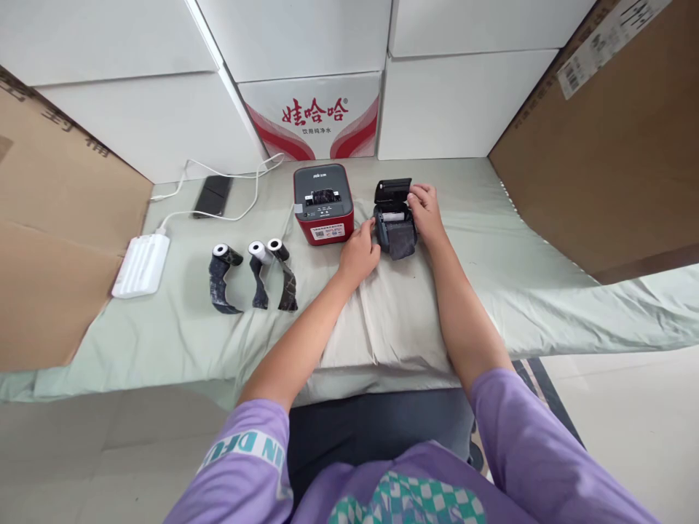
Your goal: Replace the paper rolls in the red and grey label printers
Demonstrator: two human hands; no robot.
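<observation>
A small black portable receipt printer [401, 239] lies on the cloth with its lid [393, 191] raised. Inside it a white paper roll [393, 216] shows, and a dark printed strip hangs over its front. My left hand [360, 255] holds the printer's left side, fingers bent against it. At the lid's right edge, my right hand [427, 212] grips with its fingertips; part of the thumb is hidden. Just left of my hands stands a red and black label printer [324, 205], dark paper showing in its top slot.
Several rolls with dark strips unrolled, such as one paper roll [220, 249], stand at left. Farther left are a white power strip [143, 266] with a cable and a black phone [212, 196]. Cardboard boxes [611, 145] flank the green cloth [546, 291]; white boxes [437, 109] line the back.
</observation>
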